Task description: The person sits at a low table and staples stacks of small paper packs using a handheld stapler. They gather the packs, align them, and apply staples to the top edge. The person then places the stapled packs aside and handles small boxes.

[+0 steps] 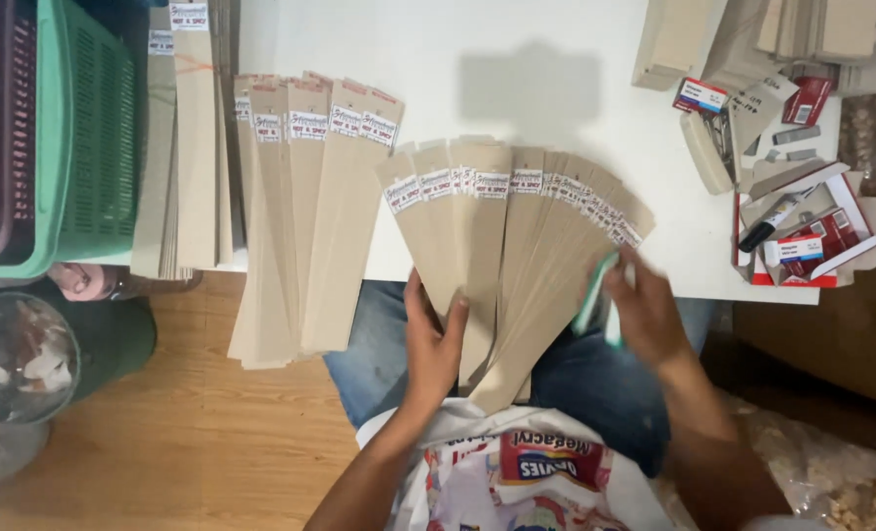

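Note:
A fan of long tan cardboard strips [517, 246], each with a small white label near its top, lies over the front edge of the white table [477, 79]. My left hand [433, 339] holds the fan from below at its narrow end. My right hand [644, 315] is at the fan's right side, gripping a slim green and white stick-like tool [595, 295] against the strips. A second fan of labelled strips [305, 216] lies to the left and hangs over the table's edge.
Bundled strips [187, 138] lie at the far left beside a green plastic basket [84, 138]. A red and white box with a black marker [802, 231] and a stapler [708, 147] sit at the right, with cardboard stacks [812, 29] behind.

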